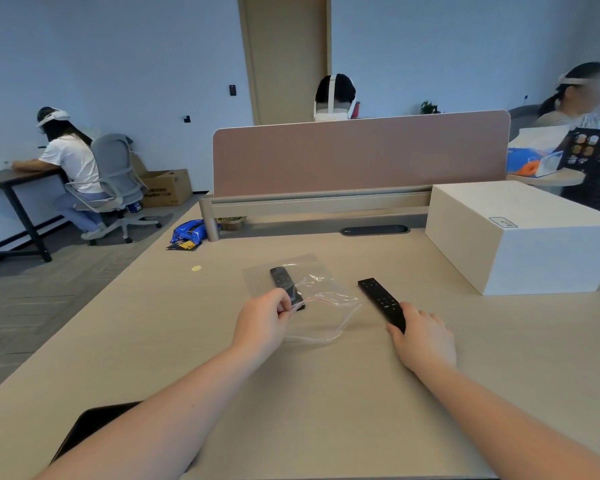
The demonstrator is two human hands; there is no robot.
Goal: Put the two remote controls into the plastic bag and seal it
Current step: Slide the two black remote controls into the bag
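The left hand (262,323) covers the near end of the remote (286,287) inside the plastic bag (312,299). The right hand (425,337) hides the second remote's (381,303) near end. Nearer than the bag, a dark flat object (94,424) lies partly under the left forearm, unidentifiable.

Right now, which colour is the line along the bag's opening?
Red, on the clear plastic bag, seen in the head view.

1. We see a pale wood-grain surface (326,393) with a pink divider panel (361,154) along its far edge.
2. A clear plastic bag (312,289) lies flat near the middle, with one black remote (284,284) partly inside it.
3. A second black remote (381,301) lies just right of the bag.
4. A white box (520,237) sits at the far right.
5. A small yellow dot (196,268) lies to the left, and a dark flat object (90,424) sits at the near edge.
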